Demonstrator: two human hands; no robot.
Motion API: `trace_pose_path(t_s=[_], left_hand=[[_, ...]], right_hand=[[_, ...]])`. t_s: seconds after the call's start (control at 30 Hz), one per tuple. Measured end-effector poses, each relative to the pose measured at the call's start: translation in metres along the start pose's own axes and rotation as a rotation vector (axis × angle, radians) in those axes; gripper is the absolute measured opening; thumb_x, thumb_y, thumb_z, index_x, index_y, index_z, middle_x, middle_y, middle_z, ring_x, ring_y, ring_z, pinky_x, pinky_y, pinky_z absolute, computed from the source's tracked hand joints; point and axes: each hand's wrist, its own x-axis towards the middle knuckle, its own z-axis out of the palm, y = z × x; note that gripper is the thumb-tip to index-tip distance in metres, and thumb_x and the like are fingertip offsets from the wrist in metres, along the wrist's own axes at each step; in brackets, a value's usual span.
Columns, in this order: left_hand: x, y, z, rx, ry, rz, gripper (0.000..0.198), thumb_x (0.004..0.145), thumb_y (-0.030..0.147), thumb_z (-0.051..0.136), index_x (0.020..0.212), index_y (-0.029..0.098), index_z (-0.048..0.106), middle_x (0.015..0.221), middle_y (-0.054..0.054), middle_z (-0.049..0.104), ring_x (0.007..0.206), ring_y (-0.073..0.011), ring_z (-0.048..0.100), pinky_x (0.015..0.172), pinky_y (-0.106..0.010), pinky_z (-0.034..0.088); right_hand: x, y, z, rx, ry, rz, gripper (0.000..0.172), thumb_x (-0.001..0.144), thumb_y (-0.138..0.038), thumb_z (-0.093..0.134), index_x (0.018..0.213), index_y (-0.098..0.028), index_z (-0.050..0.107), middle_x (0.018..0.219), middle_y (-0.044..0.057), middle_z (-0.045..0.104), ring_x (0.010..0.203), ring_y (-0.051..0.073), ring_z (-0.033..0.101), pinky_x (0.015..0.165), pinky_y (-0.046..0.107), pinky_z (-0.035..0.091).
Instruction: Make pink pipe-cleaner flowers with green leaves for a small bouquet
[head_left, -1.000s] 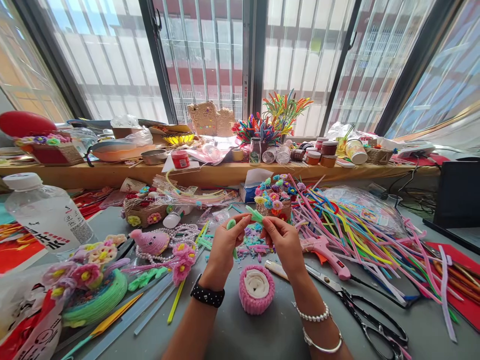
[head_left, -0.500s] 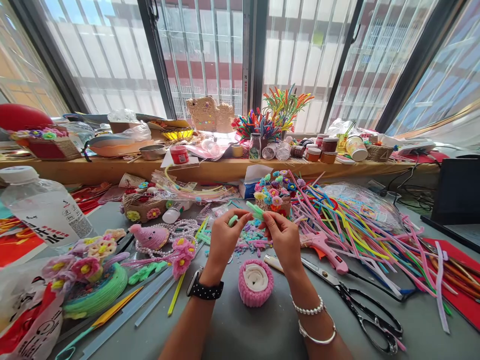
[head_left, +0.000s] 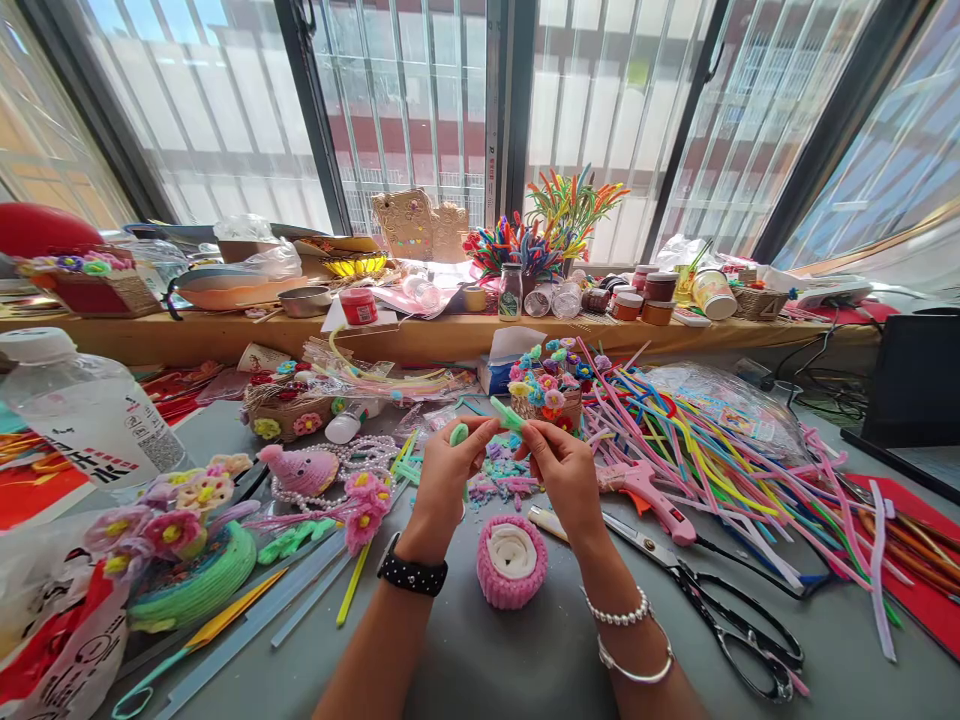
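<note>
Holding a green pipe cleaner (head_left: 507, 415) between both hands, the person works just above the grey worktop (head_left: 525, 660). The left hand (head_left: 444, 470) pinches one end, which is bent into a small rounded loop at its fingertips. The right hand (head_left: 564, 468) grips the other part, and a short pointed green end stands out up and to the left from its fingers. Both hands are closed on this piece, and it is in the air, not touching the worktop.

Just below the hands stands a pink cup (head_left: 512, 562), wrapped in fuzzy pink with white filling inside. No stem or flower is put in it yet, so I judge the green piece is only at the shaping step; fixing it anywhere is not done.

To the right lie scissors (head_left: 712, 605) and a pink glue gun (head_left: 649, 492), both untouched, and behind them a big heap of pipe cleaners (head_left: 720, 450). Behind the hands is a basket of small flowers (head_left: 547, 390). On the left are a green ring with flowers (head_left: 184, 560), a pink mouse (head_left: 304, 470) and a bottle (head_left: 82, 415).
</note>
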Motion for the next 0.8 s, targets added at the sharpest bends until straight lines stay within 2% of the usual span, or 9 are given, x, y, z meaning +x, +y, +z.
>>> trace_pose_path(t_s=[0.17, 0.4, 0.57, 0.67, 0.8], left_hand=[[0.0038, -0.0046, -0.0033, -0.033, -0.091, -0.04, 0.027, 0.056, 0.035, 0.068, 0.062, 0.013, 0.054, 0.038, 0.01, 0.031, 0.034, -0.0015, 0.024, 0.035, -0.017, 0.014], [0.0039, -0.0055, -0.0019, -0.048, -0.101, -0.035, 0.029, 0.057, 0.033, 0.068, 0.057, 0.014, 0.045, 0.039, 0.01, 0.03, 0.035, -0.0008, 0.023, 0.036, -0.016, 0.013], [0.0036, -0.0048, -0.0008, -0.034, -0.096, -0.059, 0.031, 0.055, 0.032, 0.07, 0.056, 0.015, 0.044, 0.038, 0.01, 0.031, 0.034, -0.0007, 0.024, 0.035, -0.016, 0.012], [0.0029, -0.0027, 0.0001, -0.031, -0.082, -0.043, 0.032, 0.054, 0.033, 0.07, 0.057, 0.015, 0.044, 0.038, 0.011, 0.031, 0.034, -0.001, 0.024, 0.035, -0.016, 0.013], [0.0006, 0.0, 0.0024, -0.009, -0.076, -0.015, 0.032, 0.052, 0.033, 0.071, 0.056, 0.015, 0.045, 0.038, 0.011, 0.031, 0.035, -0.0013, 0.024, 0.036, -0.016, 0.014]], right_hand=[[0.0007, 0.0005, -0.0015, 0.029, -0.008, 0.01, 0.028, 0.075, -0.038, 0.048, 0.08, -0.015, 0.063, 0.054, -0.001, 0.053, 0.04, 0.006, 0.036, 0.036, 0.018, 0.03], [0.0012, 0.0002, -0.002, 0.063, -0.056, 0.032, 0.028, 0.076, -0.038, 0.046, 0.081, -0.015, 0.061, 0.057, 0.0, 0.055, 0.042, 0.008, 0.042, 0.04, 0.019, 0.034], [0.0008, -0.003, -0.0016, -0.122, -0.085, -0.068, 0.03, 0.081, -0.034, 0.038, 0.07, -0.016, 0.059, 0.056, -0.001, 0.052, 0.045, 0.009, 0.042, 0.045, 0.021, 0.033], [0.0006, -0.0052, -0.0003, -0.222, -0.054, -0.148, 0.028, 0.082, -0.032, 0.037, 0.074, -0.017, 0.058, 0.058, -0.001, 0.05, 0.053, 0.011, 0.043, 0.05, 0.021, 0.033], [0.0002, -0.0072, -0.0006, -0.253, -0.052, -0.152, 0.029, 0.083, -0.033, 0.035, 0.071, -0.018, 0.056, 0.059, -0.001, 0.049, 0.054, 0.012, 0.042, 0.051, 0.022, 0.031]])
